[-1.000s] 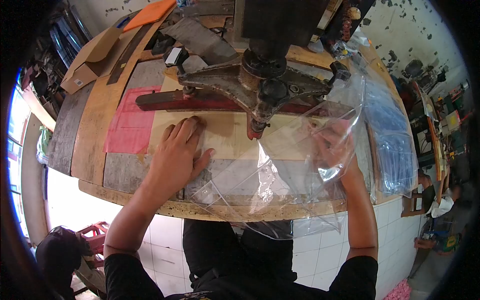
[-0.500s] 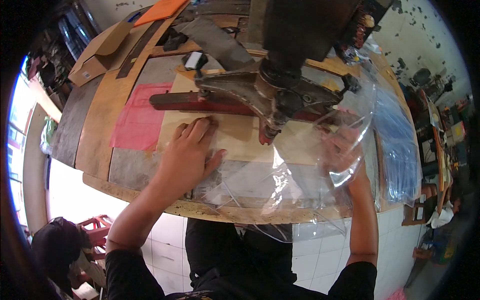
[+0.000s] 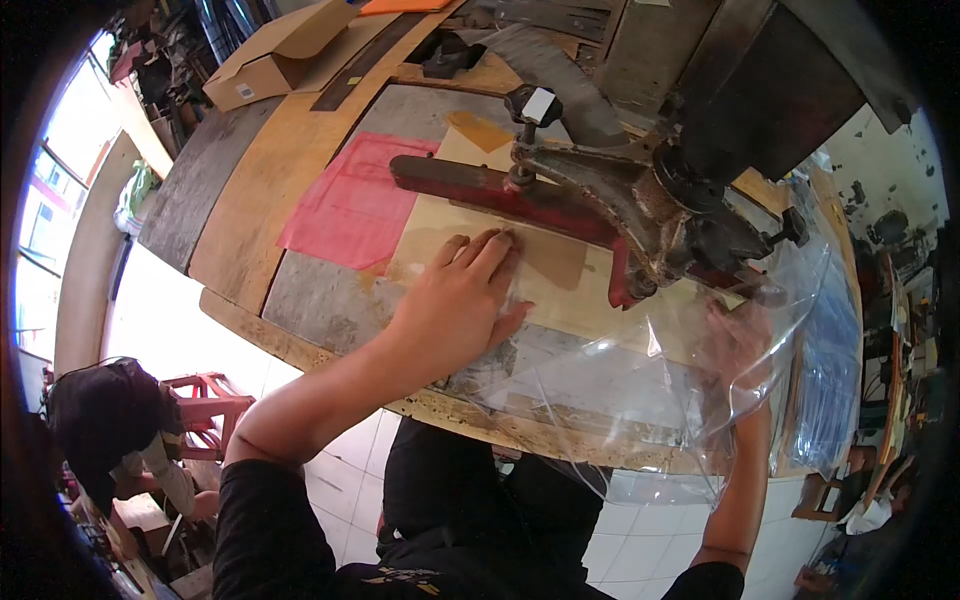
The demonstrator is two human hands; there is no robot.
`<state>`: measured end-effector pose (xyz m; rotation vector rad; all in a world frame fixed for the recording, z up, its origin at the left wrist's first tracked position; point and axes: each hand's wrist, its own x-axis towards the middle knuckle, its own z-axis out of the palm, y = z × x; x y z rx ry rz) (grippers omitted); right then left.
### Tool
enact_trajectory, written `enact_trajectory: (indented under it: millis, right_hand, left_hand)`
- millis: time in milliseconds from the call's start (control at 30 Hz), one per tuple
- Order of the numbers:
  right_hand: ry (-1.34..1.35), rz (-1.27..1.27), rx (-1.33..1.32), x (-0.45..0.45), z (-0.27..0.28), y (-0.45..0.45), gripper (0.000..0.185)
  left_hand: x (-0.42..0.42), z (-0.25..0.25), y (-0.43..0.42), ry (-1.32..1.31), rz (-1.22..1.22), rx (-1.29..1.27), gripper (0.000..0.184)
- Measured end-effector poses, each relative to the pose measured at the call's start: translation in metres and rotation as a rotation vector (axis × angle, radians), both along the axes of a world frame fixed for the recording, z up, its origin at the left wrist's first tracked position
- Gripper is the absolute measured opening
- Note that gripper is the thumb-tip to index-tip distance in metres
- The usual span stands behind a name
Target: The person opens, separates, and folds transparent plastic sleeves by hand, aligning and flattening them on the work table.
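Observation:
My left hand (image 3: 462, 295) lies on the cream sheet (image 3: 560, 262), fingers slightly apart, fingertips just in front of the red-sided bar (image 3: 500, 195) of the press. Clear plastic film (image 3: 620, 385) spreads over the front of the work surface and up over my right hand (image 3: 738, 345). Seen through the film, the right fingers are partly bent near the bar's right end, and their grip is unclear. Above the bar stands the metal press arm (image 3: 610, 180). A pink sheet (image 3: 350, 205) lies to the left of the cream sheet.
An open cardboard box (image 3: 280, 60) sits at the back left. Stacked bluish clear plastic (image 3: 828, 370) lies along the right edge. At the lower left, another person (image 3: 115, 430) bends beside a red frame (image 3: 205, 410). A dark machine column (image 3: 790, 90) rises at the back right.
The camera view has swung left, so the table and press appear farther right and tilted. Both hands keep about the same places on the work.

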<state>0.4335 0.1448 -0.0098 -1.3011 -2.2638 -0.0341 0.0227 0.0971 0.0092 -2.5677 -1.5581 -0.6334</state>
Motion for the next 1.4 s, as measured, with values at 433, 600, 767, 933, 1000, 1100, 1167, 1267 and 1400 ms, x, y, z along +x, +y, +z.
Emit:
enact_trajectory:
  millis: [433, 600, 767, 933, 1000, 1100, 1167, 1267, 1400]
  right_hand:
    - [-0.010, -0.014, 0.075, 0.003, -0.010, 0.000, 0.024]
    - [-0.051, -0.012, 0.153, 0.008, -0.017, 0.000, 0.024]
    - [-0.016, -0.093, 0.096, 0.014, -0.022, 0.003, 0.028]
    - [0.088, -0.045, 0.092, -0.008, -0.002, 0.000, 0.025]
    - [0.200, 0.147, 0.027, 0.027, -0.036, 0.011, 0.049]
    - [0.797, 0.130, -0.423, 0.038, -0.045, 0.002, 0.055]
    - [0.521, 0.024, -0.316, 0.032, -0.029, -0.008, 0.051]
    - [0.424, -0.007, -0.300, 0.025, -0.008, -0.029, 0.043]
    - [0.250, -0.267, -0.304, 0.029, 0.013, -0.078, 0.033]
  left_hand:
    - [-0.002, 0.001, 0.002, -0.019, 0.001, -0.020, 0.053]
    - [-0.003, -0.001, 0.002, -0.015, -0.001, -0.033, 0.054]
    - [-0.003, -0.002, 0.002, -0.010, 0.018, -0.003, 0.054]
    - [-0.001, 0.000, 0.000, 0.000, 0.026, 0.017, 0.054]
    - [-0.003, 0.001, -0.001, -0.003, 0.035, -0.008, 0.052]
    - [-0.005, 0.001, -0.003, -0.016, 0.018, -0.019, 0.051]
    - [-0.010, 0.002, -0.005, -0.046, -0.006, -0.035, 0.050]
    - [-0.018, 0.006, -0.016, -0.122, -0.013, -0.126, 0.049]
    - [-0.024, 0.002, -0.050, -0.239, 0.010, -0.151, 0.046]
